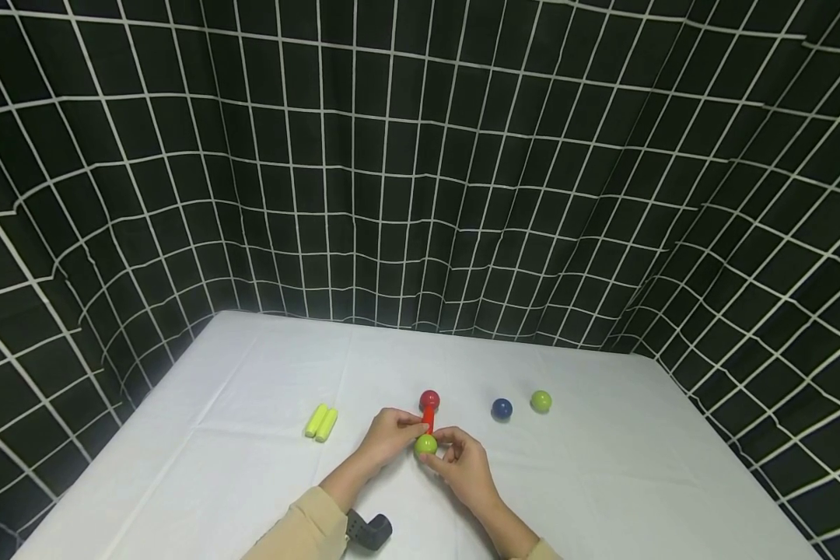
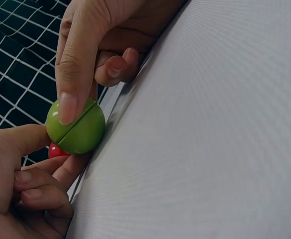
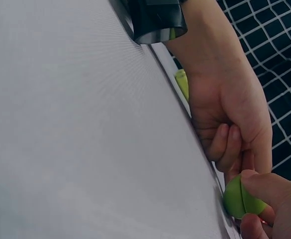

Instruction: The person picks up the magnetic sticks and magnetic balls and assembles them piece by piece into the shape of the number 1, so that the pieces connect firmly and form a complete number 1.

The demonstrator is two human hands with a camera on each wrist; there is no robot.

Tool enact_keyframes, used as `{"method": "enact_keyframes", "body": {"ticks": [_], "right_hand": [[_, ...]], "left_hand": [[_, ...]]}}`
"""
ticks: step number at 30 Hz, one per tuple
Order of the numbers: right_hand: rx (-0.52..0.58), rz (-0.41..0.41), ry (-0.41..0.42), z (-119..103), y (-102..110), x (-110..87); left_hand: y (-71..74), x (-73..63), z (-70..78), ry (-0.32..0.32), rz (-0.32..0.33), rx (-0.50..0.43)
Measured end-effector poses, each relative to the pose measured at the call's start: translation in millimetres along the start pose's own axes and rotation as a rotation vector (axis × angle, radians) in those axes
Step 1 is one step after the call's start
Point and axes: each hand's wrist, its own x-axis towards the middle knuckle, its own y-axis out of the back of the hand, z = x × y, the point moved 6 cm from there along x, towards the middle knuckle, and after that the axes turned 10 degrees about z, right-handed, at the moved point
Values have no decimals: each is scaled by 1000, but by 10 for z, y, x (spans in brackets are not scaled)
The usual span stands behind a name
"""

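Note:
A red stick (image 1: 429, 418) lies on the white tablecloth between a red ball (image 1: 429, 400) at its far end and a green ball (image 1: 425, 445) at its near end. My left hand (image 1: 390, 437) pinches the stick close to the green ball. Thumb and fingers of my right hand (image 1: 464, 467) grip that green ball from the right. In the left wrist view, the right thumb (image 2: 68, 107) presses on the grooved ball. Behind it the red ball (image 2: 57, 150) is mostly hidden. From the right wrist view, the left hand (image 3: 230, 114) meets the ball from above.
Two yellow sticks (image 1: 321, 422) lie side by side at the left. To the right sit a blue ball (image 1: 502, 409) and another green ball (image 1: 541, 401). A dark grey bent piece (image 1: 371, 532) shows near the left forearm. Black curtain with a white grid (image 1: 406, 194) surrounds the table.

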Motion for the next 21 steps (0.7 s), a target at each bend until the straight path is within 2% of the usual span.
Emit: {"method": "enact_keyframes", "body": {"ticks": [8,21], "right_hand": [[5,3,-6,0,-6,36],[10,3,18,4,-23,99]], "left_hand": [[27,5,6,3,26,23],[65,-23,35,-32,54,24]]}}
